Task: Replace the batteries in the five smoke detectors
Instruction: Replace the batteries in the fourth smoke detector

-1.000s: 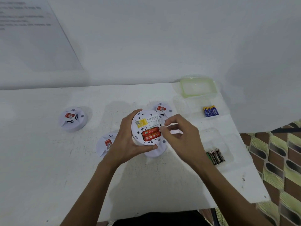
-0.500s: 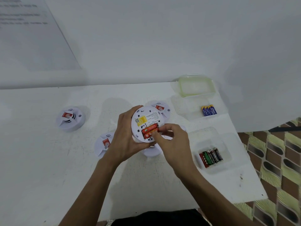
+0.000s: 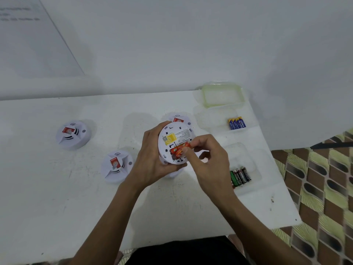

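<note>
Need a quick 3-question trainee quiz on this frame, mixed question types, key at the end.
1. True or false: the left hand holds the opened smoke detector with its back side facing the camera.
2. Multiple choice: what is the right hand pinching at the detector's battery bay? A) a blue battery B) a red battery C) the green-tinted lid
3. Short answer: where do the blue batteries lie relative to the dark batteries?

Key:
1. True.
2. B.
3. Farther from the person, towards the wall, both in clear trays near the table's right edge.
</note>
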Available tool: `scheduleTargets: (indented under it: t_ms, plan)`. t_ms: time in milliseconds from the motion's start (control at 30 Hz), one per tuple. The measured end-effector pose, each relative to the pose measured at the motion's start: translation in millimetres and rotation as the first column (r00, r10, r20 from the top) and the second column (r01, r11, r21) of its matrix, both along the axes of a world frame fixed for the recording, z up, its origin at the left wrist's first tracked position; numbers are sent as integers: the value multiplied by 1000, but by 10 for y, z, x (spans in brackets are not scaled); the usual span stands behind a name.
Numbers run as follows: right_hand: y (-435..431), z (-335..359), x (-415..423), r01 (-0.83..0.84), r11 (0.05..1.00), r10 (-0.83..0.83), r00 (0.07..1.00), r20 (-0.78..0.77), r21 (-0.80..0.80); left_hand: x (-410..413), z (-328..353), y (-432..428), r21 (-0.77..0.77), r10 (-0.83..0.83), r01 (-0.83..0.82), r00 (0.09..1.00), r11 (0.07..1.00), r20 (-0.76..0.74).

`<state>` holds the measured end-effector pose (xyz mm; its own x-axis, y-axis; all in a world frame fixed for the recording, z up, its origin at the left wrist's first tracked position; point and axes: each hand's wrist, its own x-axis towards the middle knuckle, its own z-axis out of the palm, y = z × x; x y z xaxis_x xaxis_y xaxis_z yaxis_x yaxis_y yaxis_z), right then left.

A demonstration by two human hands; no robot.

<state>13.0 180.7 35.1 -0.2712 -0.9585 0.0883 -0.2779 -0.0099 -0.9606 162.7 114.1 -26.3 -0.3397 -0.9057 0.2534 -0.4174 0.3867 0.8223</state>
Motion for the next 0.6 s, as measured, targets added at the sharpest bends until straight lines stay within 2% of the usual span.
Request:
scheduleTargets:
  t_ms: [100, 167, 333, 400, 500, 600]
  plan:
    - [33, 99, -320, -31, 999, 33, 993, 114, -21, -127, -12, 46, 18, 3, -4, 1000, 1000, 24]
    - [52, 137, -640, -46, 999, 44, 992, 114, 19, -219, 68, 109, -1, 5, -5, 1000, 1000, -18]
    - [36, -47, -1473, -58, 963, 122, 965, -231, 264, -378, 167, 210, -38, 21, -23, 998, 999, -59]
    - [36, -189, -1693, -19, 945, 155, 905, -397, 325, -424, 154, 223, -19, 35, -37, 997, 999, -67]
    - [47, -393, -1841, -44, 928, 249, 811, -529, 370, -516, 246, 219, -34, 20, -24, 995, 999, -101]
    - [53, -603, -1887, -77, 918, 338, 667, -665, 389, -581, 271, 210, -52, 17, -23, 994, 998, -111]
